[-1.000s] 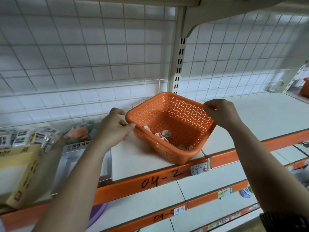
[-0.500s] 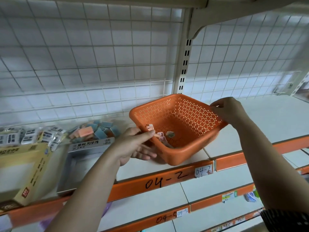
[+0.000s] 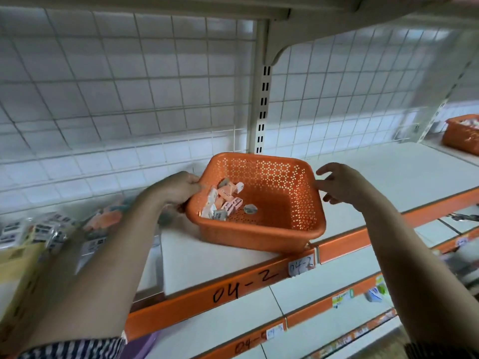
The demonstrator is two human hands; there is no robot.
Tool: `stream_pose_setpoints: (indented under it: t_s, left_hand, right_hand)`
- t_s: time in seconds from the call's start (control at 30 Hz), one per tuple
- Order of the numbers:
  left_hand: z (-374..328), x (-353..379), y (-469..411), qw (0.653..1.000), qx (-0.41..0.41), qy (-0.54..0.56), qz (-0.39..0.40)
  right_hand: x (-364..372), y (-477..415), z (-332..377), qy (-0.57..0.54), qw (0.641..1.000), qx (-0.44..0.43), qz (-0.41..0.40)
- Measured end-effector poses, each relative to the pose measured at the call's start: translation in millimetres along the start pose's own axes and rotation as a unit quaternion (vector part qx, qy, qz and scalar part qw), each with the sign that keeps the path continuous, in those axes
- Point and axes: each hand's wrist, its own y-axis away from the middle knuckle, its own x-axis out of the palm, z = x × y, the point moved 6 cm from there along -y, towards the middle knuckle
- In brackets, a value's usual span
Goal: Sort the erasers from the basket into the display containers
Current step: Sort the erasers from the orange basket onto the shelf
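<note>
left hand (image 3: 178, 190) having shifted from below the near wall up to the left corner of the basket (image 3: 259, 234), now gripping its rim; right hand (image 3: 342, 186) having let go, fingers spreading just beside the right rim.
basket: orange perforated plastic, rectangular, rounded corners, stiff; sitting on the white shelf (image 3: 220, 263).
erasers (image 3: 223, 203): small wrapped blocks, pink and white, bunching at the basket's left side; likely light, firm, slick-wrapped; pinching across the long sides looking best.
display containers (image 3: 96, 229): appearing blurred, far left.
</note>
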Motion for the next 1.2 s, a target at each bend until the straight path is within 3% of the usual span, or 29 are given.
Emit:
stream_pose_setpoints:
  t_s: [0.13, 0.27, 0.37, 0.43, 0.53, 0.63, 0.93, 1.2]
  left_hand:
    - [-8, -14, -13, 0.993, 0.041, -0.097, -0.047]
    - [-16, -15, 8, 0.941, 0.073, -0.259, -0.204]
    - [-19, -4, 49, 0.907, 0.095, -0.259, -0.318]
    - [-16, 4, 74, 0.897, 0.068, -0.254, -0.356]
    - [-6, 15, 88, 0.894, 0.019, -0.294, -0.336]
    - [-2, 28, 90, 0.92, 0.023, -0.239, -0.311]
    - [22, 14, 53, 0.95, 0.002, -0.12, -0.289]
    - [5, -2, 22, 0.928, 0.018, -0.221, -0.298]
  right_hand:
    - [4, -9, 7, 0.037, 0.997, -0.046, -0.046]
    - [16, -24, 27, 0.125, 0.984, -0.116, -0.05]
    - [24, -40, 44, 0.183, 0.971, -0.148, -0.046]
    - [30, -51, 54, 0.205, 0.964, -0.164, -0.039]
    - [40, -65, 63, 0.208, 0.963, -0.171, -0.03]
    - [49, -74, 64, 0.22, 0.96, -0.173, -0.018]
    - [34, -56, 53, 0.228, 0.959, -0.158, -0.05]
    - [20, -14, 27, 0.233, 0.955, -0.148, -0.107]
